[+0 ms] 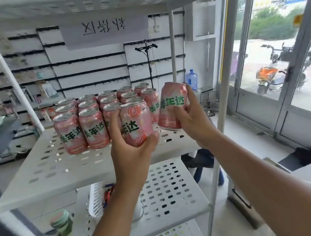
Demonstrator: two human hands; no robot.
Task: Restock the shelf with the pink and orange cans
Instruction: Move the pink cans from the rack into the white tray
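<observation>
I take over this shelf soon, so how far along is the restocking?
Done: rows of pink cans stand upright on the perforated shelf. In hand: the left hand grips one pink can beside the front row, and the right hand holds a second pink can, tilted, clear of the shelf. Remaining: both need setting down; the shelf's front is bare, and no orange can is in view.

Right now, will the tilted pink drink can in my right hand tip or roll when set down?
Tilted in the right hand, the pink metal drink can would probably tip if released so. On its side, the round body likely rolls.
</observation>
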